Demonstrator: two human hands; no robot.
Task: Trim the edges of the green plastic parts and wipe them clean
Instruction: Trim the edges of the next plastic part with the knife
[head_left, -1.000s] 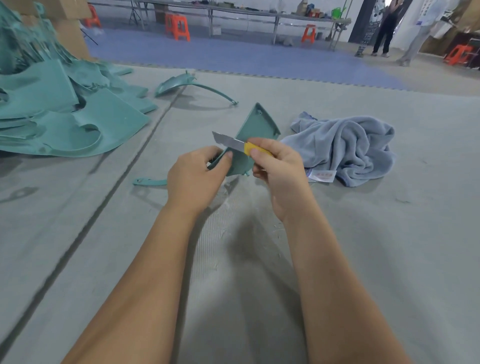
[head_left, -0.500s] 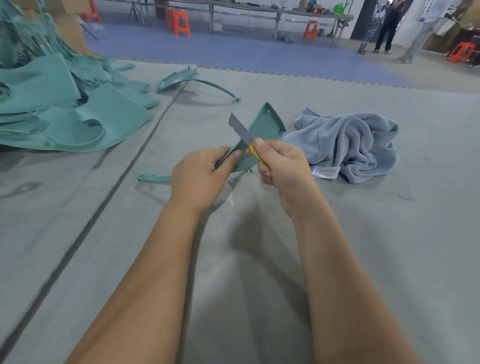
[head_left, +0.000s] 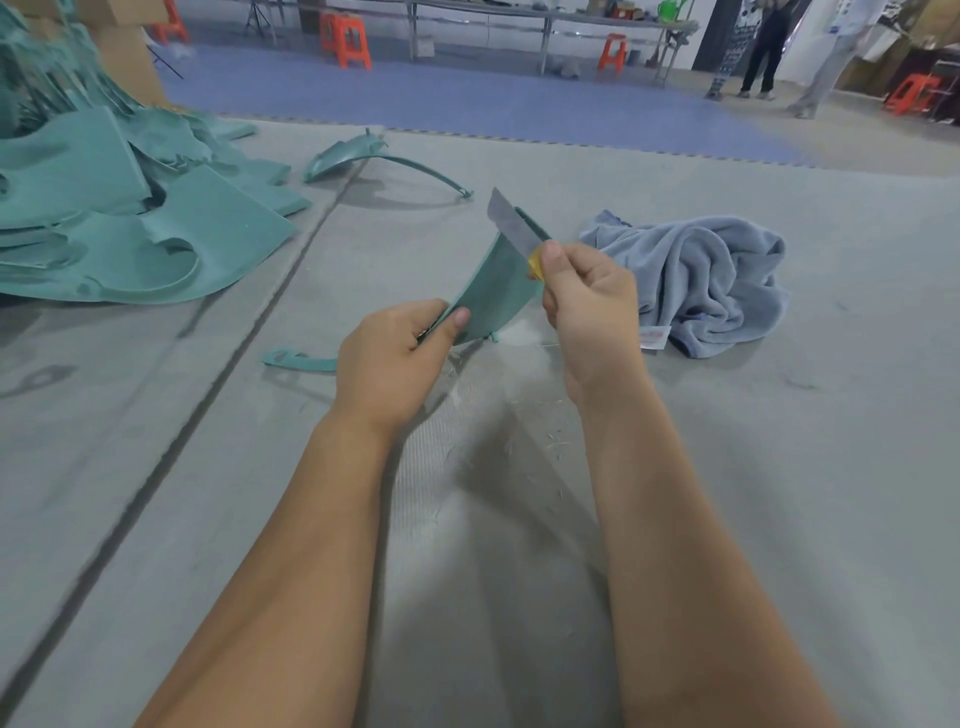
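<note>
My left hand (head_left: 397, 358) grips the near end of a curved green plastic part (head_left: 493, 288) held above the grey mat. In my right hand (head_left: 589, 304) is a yellow-handled knife, its grey blade (head_left: 511, 221) lying along the part's upper right edge and pointing up and away. A crumpled blue-grey towel (head_left: 706, 283) lies on the mat just right of my right hand. Thin pale shavings (head_left: 550, 441) are scattered on the mat below my hands.
A big pile of green plastic parts (head_left: 119, 208) fills the left side. One curved green part (head_left: 374, 156) lies further back, and a small green strip (head_left: 298, 359) lies left of my left hand. Orange stools, tables and two standing people are far behind.
The knife blade has swung from lying leftward across the part to pointing up along its right edge. My right hand has moved up and to the right, and the part has tilted.
</note>
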